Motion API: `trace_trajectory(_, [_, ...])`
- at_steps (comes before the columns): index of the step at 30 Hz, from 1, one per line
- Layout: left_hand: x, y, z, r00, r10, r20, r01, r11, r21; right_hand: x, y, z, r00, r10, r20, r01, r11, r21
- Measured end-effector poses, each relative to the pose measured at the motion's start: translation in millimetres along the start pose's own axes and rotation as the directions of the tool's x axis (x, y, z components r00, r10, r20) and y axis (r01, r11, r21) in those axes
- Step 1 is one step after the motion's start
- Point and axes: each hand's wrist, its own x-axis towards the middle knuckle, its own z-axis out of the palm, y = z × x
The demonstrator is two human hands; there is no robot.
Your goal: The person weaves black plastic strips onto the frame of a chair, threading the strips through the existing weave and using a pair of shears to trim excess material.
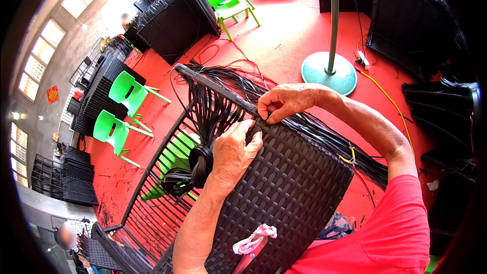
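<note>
A dark furniture frame with a black woven rattan panel (289,172) lies tilted in front of me. Its top rail (218,85) runs up to the far left. My right hand (285,102) is closed in a pinch at the rail, on what looks like a black plastic strip, mostly hidden by the fingers. Against the weave's upper left corner rests my left hand (234,153), its fingers bent and pressed together; what they grip is hidden. Beside it, loose black strips (210,104) hang from the rail, gathered into a knotted bundle (201,163).
A pink-and-white cloth-wrapped piece (256,238) lies on the weave. Long black strips (324,144) trail behind the frame. Green chairs (124,91), a pole on a round teal base (329,73) and a yellow cable (393,104) stand or lie on the red floor. Another person (71,236) is at lower left.
</note>
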Motion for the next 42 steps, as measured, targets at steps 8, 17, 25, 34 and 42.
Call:
trace_trajectory(8, [5.5,-4.2,13.1,0.962,0.261,-0.084,-0.222,0.922,0.316,-3.7,-2.7,5.5,0.978,-0.151,-0.141,0.106,0.953,-0.284])
trace_trajectory(17, [17.6,-3.1,17.4,0.996,0.085,-0.036,-0.067,0.937,0.342,-2.2,17.7,27.7,0.862,-0.221,-0.456,0.133,0.967,-0.218])
trace_trajectory(25, [13.5,0.7,4.8,0.974,-0.214,0.071,0.225,0.951,-0.211,-17.6,31.6,57.5,0.869,0.267,-0.416,0.07,0.767,0.638])
trace_trajectory(34, [11.3,-2.8,5.4,0.999,-0.032,-0.025,0.029,0.994,-0.104,-28.2,29.7,70.6,0.919,0.177,-0.352,0.226,0.497,0.838])
trace_trajectory(42, [16.8,-0.6,1.1,0.979,-0.157,0.128,0.183,0.958,-0.221,-24.8,23.2,69.6,0.9,0.258,-0.352,0.127,0.618,0.776])
